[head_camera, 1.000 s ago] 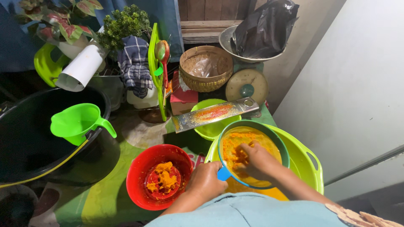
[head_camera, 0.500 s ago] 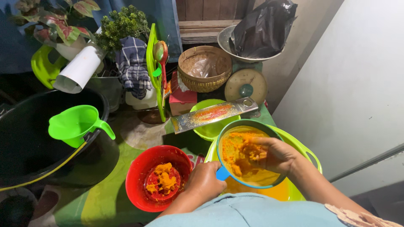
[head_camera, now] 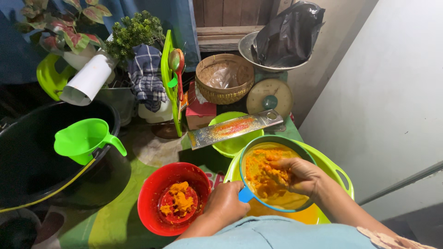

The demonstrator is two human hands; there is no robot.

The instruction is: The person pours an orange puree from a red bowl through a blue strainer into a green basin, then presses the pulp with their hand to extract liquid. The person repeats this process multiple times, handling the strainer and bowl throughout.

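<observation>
So, near to far, what's sitting on the worktop:

Left hand [head_camera: 227, 203]: curled tight around the blue handle [head_camera: 245, 194] of the strainer, thumb side up.

Right hand [head_camera: 295, 175]: fingers bunched together down inside the strainer, pinching a clump of orange pulp [head_camera: 270, 177].

Strainer [head_camera: 276, 173]: round, blue-green rim, sitting on top of the lime green basin, pretty much full of wet, grainy orange-yellow mash that's smeared up the mesh.

Lime green basin [head_camera: 344, 177]: under the strainer, with a side handle; bright orange liquid shows at its near edge.

Red bowl [head_camera: 173, 198]: just left of the strainer, holding a small heap of the same orange pulp in the middle.

Green jug [head_camera: 85, 140]: hooked on the rim of a big black tub [head_camera: 27, 157] off to the left, can't see anything in it.

Metal grater [head_camera: 235, 128]: lying flat across a small lime bowl [head_camera: 230, 145] behind the strainer, stained orange along its middle.

Woven basket [head_camera: 224, 78]: further back, lined with clear plastic.

Kitchen scale [head_camera: 270, 94]: at the back, its metal pan carrying a black plastic bag [head_camera: 288, 34].
</observation>
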